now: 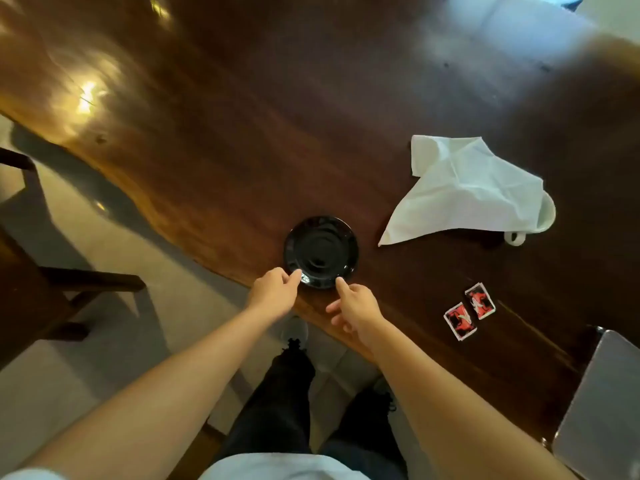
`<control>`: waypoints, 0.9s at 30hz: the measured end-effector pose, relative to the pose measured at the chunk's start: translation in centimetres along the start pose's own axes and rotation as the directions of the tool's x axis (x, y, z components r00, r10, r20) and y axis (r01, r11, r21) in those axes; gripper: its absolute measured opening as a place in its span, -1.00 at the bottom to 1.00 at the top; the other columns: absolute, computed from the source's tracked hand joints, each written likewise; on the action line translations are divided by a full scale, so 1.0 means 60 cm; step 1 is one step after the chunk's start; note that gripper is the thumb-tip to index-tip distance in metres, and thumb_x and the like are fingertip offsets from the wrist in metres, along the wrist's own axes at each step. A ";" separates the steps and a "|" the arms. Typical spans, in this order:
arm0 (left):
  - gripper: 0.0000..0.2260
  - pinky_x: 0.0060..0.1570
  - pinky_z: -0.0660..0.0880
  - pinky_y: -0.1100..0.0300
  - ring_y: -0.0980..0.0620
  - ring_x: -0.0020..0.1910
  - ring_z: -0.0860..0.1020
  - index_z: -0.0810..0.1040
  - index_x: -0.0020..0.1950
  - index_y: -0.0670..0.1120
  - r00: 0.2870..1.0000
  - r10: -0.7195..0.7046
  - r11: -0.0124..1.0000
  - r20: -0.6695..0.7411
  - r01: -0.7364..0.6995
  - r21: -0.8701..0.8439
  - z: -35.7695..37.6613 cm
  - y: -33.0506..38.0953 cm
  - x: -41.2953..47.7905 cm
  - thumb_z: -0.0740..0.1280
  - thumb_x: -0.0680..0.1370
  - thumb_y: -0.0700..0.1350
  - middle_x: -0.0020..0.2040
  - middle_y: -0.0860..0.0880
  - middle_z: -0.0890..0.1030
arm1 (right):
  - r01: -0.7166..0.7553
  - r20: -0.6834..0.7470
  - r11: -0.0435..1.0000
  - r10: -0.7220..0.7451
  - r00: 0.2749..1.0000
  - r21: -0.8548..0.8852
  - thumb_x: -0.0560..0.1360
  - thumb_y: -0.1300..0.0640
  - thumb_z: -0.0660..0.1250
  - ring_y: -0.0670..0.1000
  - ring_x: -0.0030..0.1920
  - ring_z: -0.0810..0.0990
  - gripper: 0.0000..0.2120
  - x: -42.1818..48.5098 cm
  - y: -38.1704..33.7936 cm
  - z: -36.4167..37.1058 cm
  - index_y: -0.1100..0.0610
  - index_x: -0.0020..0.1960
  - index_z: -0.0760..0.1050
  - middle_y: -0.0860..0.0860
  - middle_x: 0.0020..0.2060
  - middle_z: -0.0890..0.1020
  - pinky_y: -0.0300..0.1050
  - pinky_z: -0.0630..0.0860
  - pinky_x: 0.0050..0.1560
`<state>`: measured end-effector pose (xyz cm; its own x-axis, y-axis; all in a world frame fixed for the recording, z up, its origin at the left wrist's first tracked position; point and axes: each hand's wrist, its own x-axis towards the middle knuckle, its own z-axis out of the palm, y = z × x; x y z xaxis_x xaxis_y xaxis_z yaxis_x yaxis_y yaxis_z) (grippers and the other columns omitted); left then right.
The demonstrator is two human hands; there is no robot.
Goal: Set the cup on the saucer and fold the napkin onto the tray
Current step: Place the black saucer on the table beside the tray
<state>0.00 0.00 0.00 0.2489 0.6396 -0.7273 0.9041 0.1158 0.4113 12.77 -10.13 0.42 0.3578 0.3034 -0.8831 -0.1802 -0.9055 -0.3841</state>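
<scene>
STEP: position saucer point(320, 251) near table point(242, 133) edge | LEFT HAND point(273, 292): fingertip on rim, grasping nothing | RIGHT HAND point(353, 306): same | CUP point(540, 220): under napkin point(464, 192) | ADVICE: slide flat, even pressure

Both bare forearms reach forward side by side; left hand point(273, 292) loosely curled, forefinger extended, right hand point(356, 308) mirrors it, forefinger pointing ahead, other fingers tucked loosely, neither hand gripping.

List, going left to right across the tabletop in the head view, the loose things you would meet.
Black saucer → white napkin → two red sachets → white cup, partly under the napkin → grey tray at the right edge.
</scene>
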 end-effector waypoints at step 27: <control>-0.87 -0.28 0.50 0.13 0.01 -0.40 0.48 0.47 -0.08 -0.13 0.926 -0.196 0.843 0.322 0.327 -0.426 0.022 0.017 -0.081 0.25 0.66 -0.16 -0.37 -0.05 0.50 | -0.034 -0.026 0.983 0.039 0.999 0.183 0.66 0.00 0.21 -0.05 -0.56 0.28 -0.71 -0.070 0.074 -0.036 0.14 -0.15 0.45 -0.01 -0.42 0.56 -0.22 0.20 -0.61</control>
<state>0.17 -3.97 3.23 0.1651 0.3252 -0.9311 0.6958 0.6307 0.3436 12.42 -16.08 3.01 0.3737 0.2599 -0.8904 -0.3569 -0.8458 -0.3966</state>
